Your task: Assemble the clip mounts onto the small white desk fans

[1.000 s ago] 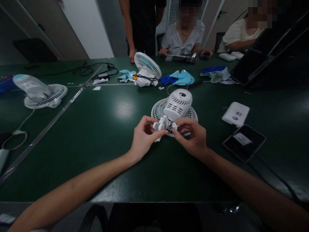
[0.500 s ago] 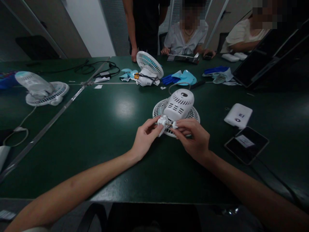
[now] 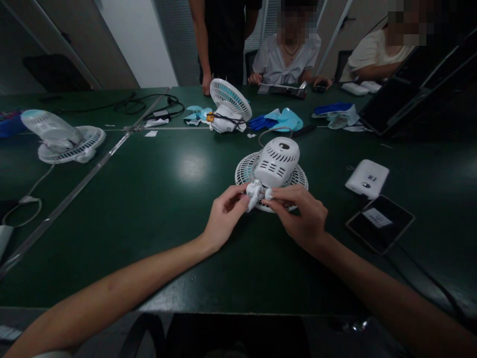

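A small white fan [image 3: 278,160] lies on its grille in front of me, its vented motor housing facing up. At its near side my left hand [image 3: 222,217] is closed, thumb and fingers pinching a white plastic bracket [image 3: 254,194]. My right hand [image 3: 303,215] is closed too, gripping a white screw knob [image 3: 268,193] between thumb and fingertips. The knob's metal shaft points left to the bracket, with only a short length showing between them. How deep the shaft sits in the bracket cannot be made out.
Another fan [image 3: 229,107] and light-blue fan blades [image 3: 286,120] lie farther back; a third fan [image 3: 59,136] is at left. On the right are a white power bank [image 3: 367,178] and a black device [image 3: 380,223] with a cable. People are across the table [image 3: 167,174].
The bracket has turned in my left hand. My right hand has brought the knob closer to it, so less of the metal shaft shows than half a second ago. The view shifted slightly.
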Demonstrator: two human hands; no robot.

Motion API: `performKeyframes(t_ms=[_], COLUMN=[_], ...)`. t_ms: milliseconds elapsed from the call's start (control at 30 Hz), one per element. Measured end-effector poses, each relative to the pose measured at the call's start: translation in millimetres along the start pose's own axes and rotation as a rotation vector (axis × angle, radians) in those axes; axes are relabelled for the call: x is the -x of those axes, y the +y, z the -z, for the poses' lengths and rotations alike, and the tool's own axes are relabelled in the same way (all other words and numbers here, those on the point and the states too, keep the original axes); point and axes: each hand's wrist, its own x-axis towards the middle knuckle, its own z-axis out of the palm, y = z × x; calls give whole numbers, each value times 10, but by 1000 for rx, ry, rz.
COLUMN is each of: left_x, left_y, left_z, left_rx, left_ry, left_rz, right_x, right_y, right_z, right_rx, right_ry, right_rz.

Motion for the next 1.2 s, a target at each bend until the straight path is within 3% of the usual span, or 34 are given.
performKeyframes(t_ms=[100, 467, 667, 833, 933, 1200], left_x=[12, 36, 50, 50, 49, 33], left_y=[3, -10, -20, -11, -21, -65], left_z=[-15, -21, -26, -30, -50, -58], left_rx=[-5, -24, -36, -69, -24, 40], left_ry=[-14, -51, -48, -59, -68, -60], left_rz=[-15, -58, -67, -44, -44, 44], right_x=[10, 54, 66, 67, 48, 41], right_y=[18, 135, 108, 122, 107, 50], right_z=[-4, 114, 112, 120, 110, 46], right_rx=[13, 120, 100, 176, 181, 109], right_ry=[-39, -117, -95, -112, -77, -157], right_rz=[-49, 174, 106, 183, 157, 90])
